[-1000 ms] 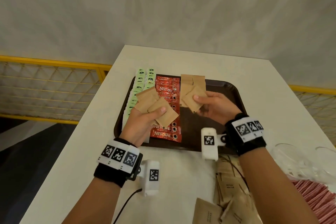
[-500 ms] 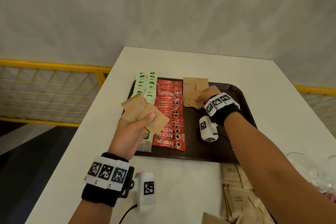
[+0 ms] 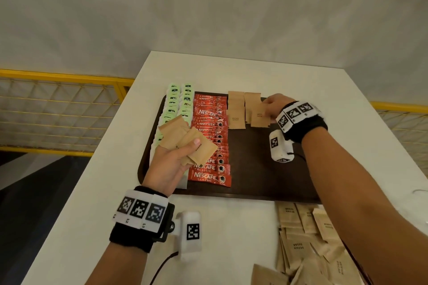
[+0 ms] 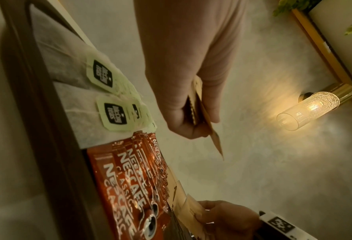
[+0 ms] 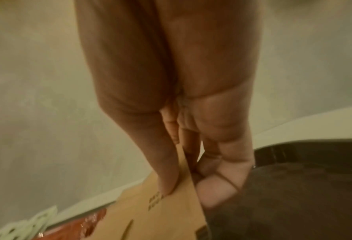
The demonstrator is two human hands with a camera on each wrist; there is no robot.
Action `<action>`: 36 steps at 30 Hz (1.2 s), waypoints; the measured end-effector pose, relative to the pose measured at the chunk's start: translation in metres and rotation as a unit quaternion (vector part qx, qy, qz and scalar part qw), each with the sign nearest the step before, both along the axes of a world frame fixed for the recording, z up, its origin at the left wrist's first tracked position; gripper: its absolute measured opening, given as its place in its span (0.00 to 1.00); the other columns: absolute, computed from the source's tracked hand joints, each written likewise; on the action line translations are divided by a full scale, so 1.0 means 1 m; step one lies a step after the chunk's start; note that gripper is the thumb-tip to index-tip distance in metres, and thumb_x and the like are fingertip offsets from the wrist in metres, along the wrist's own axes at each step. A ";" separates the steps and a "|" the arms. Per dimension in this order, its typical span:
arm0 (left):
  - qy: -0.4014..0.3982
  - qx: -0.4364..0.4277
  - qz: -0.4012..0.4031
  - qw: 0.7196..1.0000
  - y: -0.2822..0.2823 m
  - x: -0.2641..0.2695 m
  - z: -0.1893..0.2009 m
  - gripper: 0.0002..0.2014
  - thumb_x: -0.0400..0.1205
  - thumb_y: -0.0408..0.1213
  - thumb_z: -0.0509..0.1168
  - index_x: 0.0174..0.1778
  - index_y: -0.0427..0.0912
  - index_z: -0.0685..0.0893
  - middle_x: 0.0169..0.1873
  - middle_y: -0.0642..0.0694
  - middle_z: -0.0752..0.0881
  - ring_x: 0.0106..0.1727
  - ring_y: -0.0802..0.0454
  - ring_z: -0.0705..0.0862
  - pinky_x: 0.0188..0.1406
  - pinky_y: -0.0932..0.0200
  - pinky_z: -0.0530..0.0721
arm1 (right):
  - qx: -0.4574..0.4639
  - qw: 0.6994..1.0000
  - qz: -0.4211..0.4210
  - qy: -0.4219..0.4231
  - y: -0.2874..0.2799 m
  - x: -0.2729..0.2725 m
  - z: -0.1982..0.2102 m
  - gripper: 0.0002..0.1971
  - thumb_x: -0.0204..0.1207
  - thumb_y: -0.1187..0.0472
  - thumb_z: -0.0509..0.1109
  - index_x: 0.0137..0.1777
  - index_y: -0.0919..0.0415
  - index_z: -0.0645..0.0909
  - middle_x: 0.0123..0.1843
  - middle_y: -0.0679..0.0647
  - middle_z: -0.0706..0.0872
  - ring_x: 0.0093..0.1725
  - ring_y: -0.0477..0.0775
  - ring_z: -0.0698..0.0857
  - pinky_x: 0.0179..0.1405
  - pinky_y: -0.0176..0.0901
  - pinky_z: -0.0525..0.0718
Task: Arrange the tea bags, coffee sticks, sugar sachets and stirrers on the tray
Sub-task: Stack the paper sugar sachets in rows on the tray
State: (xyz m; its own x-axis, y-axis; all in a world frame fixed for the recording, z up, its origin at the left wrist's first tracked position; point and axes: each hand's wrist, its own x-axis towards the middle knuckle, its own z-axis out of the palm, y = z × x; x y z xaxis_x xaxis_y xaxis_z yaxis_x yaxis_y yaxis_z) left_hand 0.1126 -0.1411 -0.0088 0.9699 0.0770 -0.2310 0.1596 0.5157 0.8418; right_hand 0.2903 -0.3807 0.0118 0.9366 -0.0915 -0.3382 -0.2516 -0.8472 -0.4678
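Laying a brown sugar sachet (image 3: 259, 115) into the second sachet column, the right hand (image 3: 274, 106) pinches it between thumb and fingers at the tray's (image 3: 254, 169) far end. The left hand (image 3: 172, 164) grips a fan of spare sachets (image 3: 185, 139) above the coffee sticks (image 3: 210, 136), tea bags (image 3: 179, 104) beyond. Next, likely release and take another. Loose sachets (image 3: 308, 238) lie under the right forearm.
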 end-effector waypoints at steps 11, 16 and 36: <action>0.004 -0.004 -0.004 1.000 -0.001 0.006 -0.003 0.15 0.78 0.24 0.64 0.54 0.49 0.81 0.46 0.50 0.90 0.50 0.53 0.89 0.45 0.54 0.88 | 0.009 1.000 0.003 -0.003 -0.002 0.018 -0.027 0.26 0.63 0.67 0.81 0.62 0.62 0.79 0.62 0.62 0.83 0.60 0.62 0.83 0.62 0.56 0.83; 0.020 -0.010 -0.006 1.000 -0.008 0.009 -0.001 0.16 0.78 0.24 0.65 0.59 0.45 0.79 0.50 0.46 0.87 0.50 0.52 0.88 0.40 0.57 0.89 | 0.029 1.000 0.002 -0.004 -0.010 0.018 -0.034 0.27 0.62 0.61 0.83 0.58 0.61 0.75 0.60 0.59 0.82 0.53 0.56 0.83 0.61 0.54 0.83; 0.025 -0.110 -0.055 0.992 -0.015 0.019 0.016 0.14 0.83 0.24 0.57 0.60 0.43 0.77 0.59 0.39 0.83 0.60 0.42 0.83 0.47 0.44 0.89 | 0.430 0.898 0.079 0.055 0.041 -0.109 0.014 0.13 0.77 0.65 0.69 0.61 0.63 0.79 0.54 0.57 0.85 0.49 0.51 0.88 0.39 0.36 0.89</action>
State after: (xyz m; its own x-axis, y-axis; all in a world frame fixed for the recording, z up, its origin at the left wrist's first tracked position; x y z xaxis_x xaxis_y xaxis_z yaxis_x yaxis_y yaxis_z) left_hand 0.1317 -0.1558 0.0075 0.9567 -0.0868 -0.2779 0.2636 0.6638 0.6999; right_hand 0.1813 -0.3400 0.0255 0.8713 0.3785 -0.3124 -0.2456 -0.2150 -0.9452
